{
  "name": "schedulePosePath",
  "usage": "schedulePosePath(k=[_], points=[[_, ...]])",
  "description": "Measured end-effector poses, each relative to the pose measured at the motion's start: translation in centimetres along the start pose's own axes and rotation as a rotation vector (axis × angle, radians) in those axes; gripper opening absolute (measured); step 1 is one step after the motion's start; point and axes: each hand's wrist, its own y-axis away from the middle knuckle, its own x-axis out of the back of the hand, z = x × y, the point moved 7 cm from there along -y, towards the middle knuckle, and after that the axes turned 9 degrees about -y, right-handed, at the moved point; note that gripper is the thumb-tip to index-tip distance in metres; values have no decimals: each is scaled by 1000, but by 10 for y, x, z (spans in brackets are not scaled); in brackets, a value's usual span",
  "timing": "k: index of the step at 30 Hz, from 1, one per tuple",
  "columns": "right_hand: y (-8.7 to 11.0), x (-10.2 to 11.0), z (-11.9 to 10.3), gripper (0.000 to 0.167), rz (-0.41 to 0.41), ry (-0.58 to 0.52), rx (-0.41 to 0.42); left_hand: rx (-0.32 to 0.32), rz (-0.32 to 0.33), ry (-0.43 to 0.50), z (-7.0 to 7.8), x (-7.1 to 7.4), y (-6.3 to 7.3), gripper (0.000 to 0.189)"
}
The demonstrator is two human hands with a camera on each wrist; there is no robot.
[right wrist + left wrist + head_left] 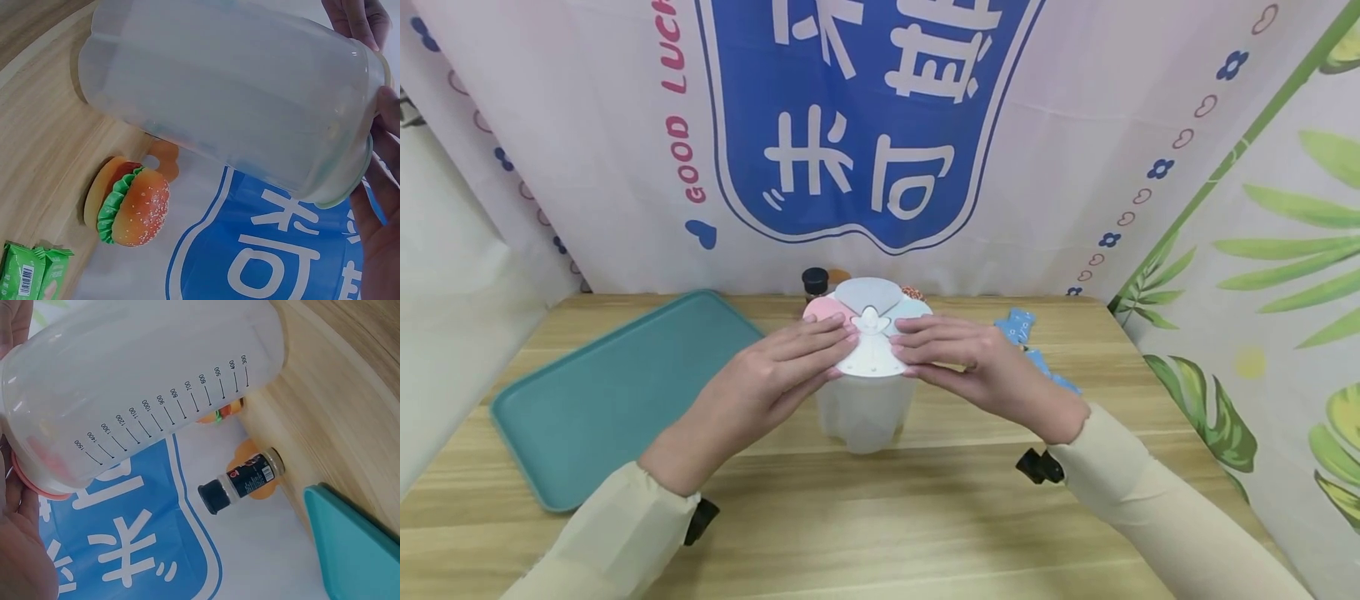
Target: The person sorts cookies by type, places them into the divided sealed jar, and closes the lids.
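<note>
A tall translucent canister [865,417] stands upright on the wooden table, with volume marks down its side in the left wrist view. Its petal-shaped lid [871,357] has pink, grey, pale blue and white lobes around a small central knob. My left hand [782,362] lies over the pink side, fingers extended across the lid's top. From the other side, my right hand [973,358] rests its straight fingers on the pale blue and white lobes. In the right wrist view, fingers [376,206] reach over the lid's rim.
A teal tray [625,392] lies to the left. Behind the canister are a black-capped seasoning bottle [240,484], a toy hamburger [131,203] and an orange flower-shaped piece [165,159]. Small snack packets [37,272] lie to the right. A printed cloth [617,167] hangs at the table's back edge.
</note>
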Motion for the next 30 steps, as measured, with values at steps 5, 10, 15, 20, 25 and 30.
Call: schedulePosePath(k=[5,10,15,20,25,30], points=[[1,-1,1,38,1,13,14,-2,11,10,0,0,0,52],[3,-1,2,39,10,18,21,-2,11,23,0,0,-1,52],[1,-1,2,38,25,15,36,1,18,22,-2,1,-2,51],[0,-1,2,36,37,12,49,11,28,19,-3,1,-1,52],[1,-2,3,35,52,-9,40,9,49,13,-2,0,0,53],[1,-1,5,35,86,-62,7,15,53,17,-2,0,0,50]])
